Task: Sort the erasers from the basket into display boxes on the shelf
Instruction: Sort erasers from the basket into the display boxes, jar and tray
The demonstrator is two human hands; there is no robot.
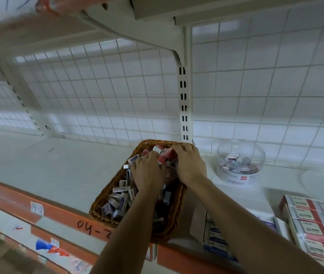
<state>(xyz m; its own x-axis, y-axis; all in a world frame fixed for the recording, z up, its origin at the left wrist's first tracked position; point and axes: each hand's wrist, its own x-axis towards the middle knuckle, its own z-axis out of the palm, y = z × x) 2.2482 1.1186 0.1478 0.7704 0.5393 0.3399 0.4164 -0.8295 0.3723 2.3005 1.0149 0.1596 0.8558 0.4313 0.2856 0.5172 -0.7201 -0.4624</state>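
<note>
Both of my hands are down in the brown woven wicker basket [101, 204] on the white shelf [58, 165]. My right hand [190, 167] curls its fingers over a clutch of red-and-white sleeved erasers [167, 155] at the basket's far end. My left hand [147, 171] lies just beside it, knuckles up, fingers bent into the same clutch — whether it grips any I cannot tell. Grey-and-blue sleeved erasers [117, 202] fill the near end, left of my left wrist. The orange shelf-edge strip [9, 196] bears handwritten "04-2" — a small paper label [36, 209] further left reads the same. Right of the basket stands a clear round plastic tub [240, 161] of erasers, its print too blurred to read.
</note>
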